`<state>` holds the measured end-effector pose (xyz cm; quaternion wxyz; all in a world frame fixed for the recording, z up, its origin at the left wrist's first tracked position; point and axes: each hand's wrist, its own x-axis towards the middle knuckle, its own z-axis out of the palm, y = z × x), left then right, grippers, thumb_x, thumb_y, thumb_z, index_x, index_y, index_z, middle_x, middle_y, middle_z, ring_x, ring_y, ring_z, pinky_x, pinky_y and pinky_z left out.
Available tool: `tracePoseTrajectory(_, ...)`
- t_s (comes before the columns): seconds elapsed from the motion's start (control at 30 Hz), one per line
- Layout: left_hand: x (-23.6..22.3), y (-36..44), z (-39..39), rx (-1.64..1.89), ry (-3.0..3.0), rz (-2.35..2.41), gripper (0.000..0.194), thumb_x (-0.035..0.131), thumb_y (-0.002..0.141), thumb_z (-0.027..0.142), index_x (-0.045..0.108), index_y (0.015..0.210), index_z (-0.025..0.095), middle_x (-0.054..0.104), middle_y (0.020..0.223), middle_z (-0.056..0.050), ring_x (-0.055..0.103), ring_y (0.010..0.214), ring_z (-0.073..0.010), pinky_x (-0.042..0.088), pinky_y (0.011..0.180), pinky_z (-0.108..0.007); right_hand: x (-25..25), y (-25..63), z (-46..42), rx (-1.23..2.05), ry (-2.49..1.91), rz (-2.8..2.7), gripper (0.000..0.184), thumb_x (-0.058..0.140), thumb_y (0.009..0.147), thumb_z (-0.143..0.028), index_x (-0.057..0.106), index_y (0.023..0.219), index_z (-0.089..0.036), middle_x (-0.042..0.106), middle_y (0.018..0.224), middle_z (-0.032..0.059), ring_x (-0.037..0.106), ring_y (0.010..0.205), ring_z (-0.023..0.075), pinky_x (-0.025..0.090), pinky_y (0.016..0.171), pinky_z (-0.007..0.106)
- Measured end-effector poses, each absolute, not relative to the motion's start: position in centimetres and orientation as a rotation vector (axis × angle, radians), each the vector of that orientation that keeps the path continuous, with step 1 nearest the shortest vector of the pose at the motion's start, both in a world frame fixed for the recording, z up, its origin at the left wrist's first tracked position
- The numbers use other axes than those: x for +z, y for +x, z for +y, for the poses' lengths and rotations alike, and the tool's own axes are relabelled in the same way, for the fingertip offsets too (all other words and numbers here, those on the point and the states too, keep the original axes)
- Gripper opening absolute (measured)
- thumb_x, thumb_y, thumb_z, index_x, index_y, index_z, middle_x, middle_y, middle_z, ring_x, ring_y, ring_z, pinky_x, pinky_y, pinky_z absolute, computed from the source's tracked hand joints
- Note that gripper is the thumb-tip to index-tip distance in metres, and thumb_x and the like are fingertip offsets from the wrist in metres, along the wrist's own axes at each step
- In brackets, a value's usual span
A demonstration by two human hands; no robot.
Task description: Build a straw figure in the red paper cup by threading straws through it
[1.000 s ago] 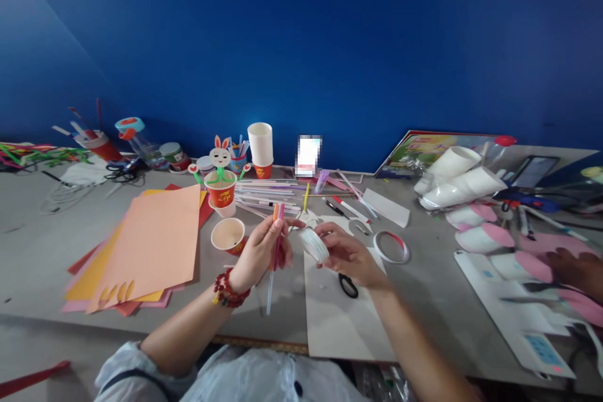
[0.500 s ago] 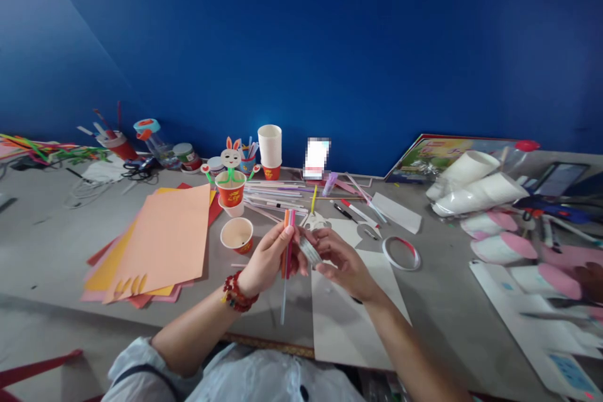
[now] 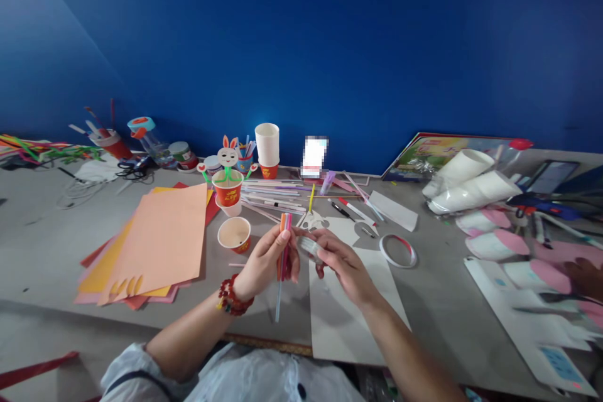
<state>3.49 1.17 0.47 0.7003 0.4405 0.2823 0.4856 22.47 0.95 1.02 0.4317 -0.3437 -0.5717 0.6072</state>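
My left hand (image 3: 266, 260) is closed around a small bundle of coloured straws (image 3: 286, 223), orange, pink and pale blue, held upright with one pale straw sticking out below. Between the two hands is a roll of clear tape (image 3: 308, 248), gripped by my right hand (image 3: 346, 264). The roll is close beside the straws; whether tape joins them cannot be made out. An open paper cup (image 3: 234, 235) stands left of the bundle. Behind it, a rabbit figure (image 3: 228, 158) with green arms rises from a red paper cup (image 3: 228, 188). White paper (image 3: 348, 320) lies under my right forearm.
Coloured paper sheets (image 3: 160, 239) are stacked at left. Loose straws (image 3: 273, 191), a black marker (image 3: 342, 210) and a double-sided tape ring (image 3: 398, 251) lie beyond my hands. Bagged cups (image 3: 475, 191) sit at right, near another person's hand (image 3: 588, 276).
My right hand has tilted the tape roll and its fingers have closed in on it. The straws stay in my left hand. The whole view has shifted slightly.
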Motion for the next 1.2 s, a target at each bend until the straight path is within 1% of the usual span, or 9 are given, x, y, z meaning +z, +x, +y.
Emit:
tracePoseTrajectory(0.17, 0.2, 3.4, 1.2, 1.104, 0.974, 0.584, 0.029, 0.049, 0.099, 0.043, 0.05, 0.087, 0.017, 0.065, 0.075, -0.001, 0.057, 0.039, -0.0074, 0.034, 0.034, -0.015, 0.6, 22.9, 0.9, 1.585, -0.747, -1.378, 0.021, 0.057, 0.092, -0.034, 0.066, 0.081, -0.019, 0.051, 0.108, 0.0054, 0.058, 0.077, 0.0149, 0.053, 0.062, 0.028)
tracePoseTrajectory(0.33, 0.1, 3.7, 1.2, 1.078, 0.958, 0.542, 0.029, 0.046, 0.101, 0.043, 0.048, 0.087, 0.018, 0.059, 0.056, 0.004, 0.058, 0.037, -0.0102, 0.038, 0.034, -0.014, 0.4, 22.9, 1.0, 1.596, -0.713, -1.36, 0.017, 0.059, 0.087, -0.031, 0.064, 0.076, -0.019, 0.049, 0.101, 0.0051, 0.058, 0.085, 0.0185, 0.055, 0.067, 0.031)
tracePoseTrajectory(0.63, -0.8, 4.2, 1.0, 1.03, 0.909, 0.524, 0.031, 0.046, 0.1, 0.046, 0.048, 0.087, 0.018, 0.062, 0.064, 0.002, 0.06, 0.037, -0.0105, 0.034, 0.03, -0.014, -0.7, 22.5, 0.7, 1.611, -0.693, -1.285, 0.03, 0.057, 0.088, -0.043, 0.062, 0.071, -0.019, 0.049, 0.101, 0.0071, 0.058, 0.088, 0.0219, 0.055, 0.065, 0.033)
tracePoseTrajectory(0.73, -0.3, 4.1, 1.1, 1.038, 0.975, 0.567, 0.032, 0.047, 0.099, 0.048, 0.048, 0.087, 0.018, 0.06, 0.059, 0.003, 0.061, 0.039, -0.0125, 0.036, 0.033, -0.016, -0.5, 22.5, 0.7, 1.445, -0.759, -1.421, 0.034, 0.05, 0.091, -0.045, 0.065, 0.074, -0.019, 0.052, 0.104, 0.0083, 0.057, 0.098, 0.0252, 0.055, 0.076, 0.037)
tracePoseTrajectory(0.83, 0.6, 3.7, 1.1, 1.05, 1.121, 0.698, 0.034, 0.04, 0.101, 0.049, 0.052, 0.098, 0.017, 0.059, 0.053, 0.003, 0.054, 0.037, -0.0108, 0.038, 0.037, -0.018, 0.2, 22.8, 0.7, 1.11, -0.852, -1.654, 0.029, 0.05, 0.094, -0.039, 0.065, 0.078, -0.021, 0.055, 0.102, 0.008, 0.055, 0.105, 0.0256, 0.05, 0.089, 0.04)
tracePoseTrajectory(0.9, 1.0, 3.3, 1.1, 1.103, 1.243, 0.835, 0.036, 0.036, 0.103, 0.047, 0.054, 0.104, 0.016, 0.057, 0.05, 0.004, 0.046, 0.036, -0.0084, 0.034, 0.039, -0.018, 0.6, 22.9, 0.6, 0.922, -0.882, -1.758, 0.022, 0.05, 0.095, -0.034, 0.063, 0.084, -0.021, 0.055, 0.102, 0.0073, 0.056, 0.101, 0.0235, 0.047, 0.089, 0.039)
tracePoseTrajectory(1.0, 1.2, 2.9, 1.1, 1.18, 1.397, 0.977, 0.035, 0.036, 0.103, 0.045, 0.053, 0.091, 0.017, 0.051, 0.055, 0.005, 0.037, 0.039, -0.0054, 0.029, 0.042, -0.018, 0.9, 22.9, 0.3, 0.73, -0.893, -1.854, 0.013, 0.051, 0.095, -0.028, 0.061, 0.091, -0.021, 0.054, 0.105, 0.007, 0.056, 0.099, 0.0215, 0.046, 0.089, 0.036)
tracePoseTrajectory(1.07, 1.1, 2.8, 1.0, 1.133, 1.472, 1.024, 0.035, 0.038, 0.102, 0.045, 0.05, 0.082, 0.018, 0.048, 0.06, 0.005, 0.037, 0.044, -0.0058, 0.028, 0.043, -0.019, 0.9, 22.8, 0.3, 0.637, -0.898, -1.911, 0.008, 0.052, 0.094, -0.025, 0.06, 0.093, -0.021, 0.054, 0.108, 0.0076, 0.056, 0.101, 0.0218, 0.046, 0.089, 0.036)
tracePoseTrajectory(1.2, 0.8, 2.8, 0.9, 1.084, 1.625, 1.106, 0.03, 0.038, 0.103, 0.04, 0.047, 0.081, 0.02, 0.045, 0.064, 0.004, 0.04, 0.054, -0.0099, 0.033, 0.051, -0.022, 0.7, 22.6, 0.2, 0.521, -0.911, -1.961, 0.005, 0.053, 0.093, -0.023, 0.057, 0.095, -0.021, 0.052, 0.108, 0.0084, 0.055, 0.099, 0.0219, 0.047, 0.087, 0.037)
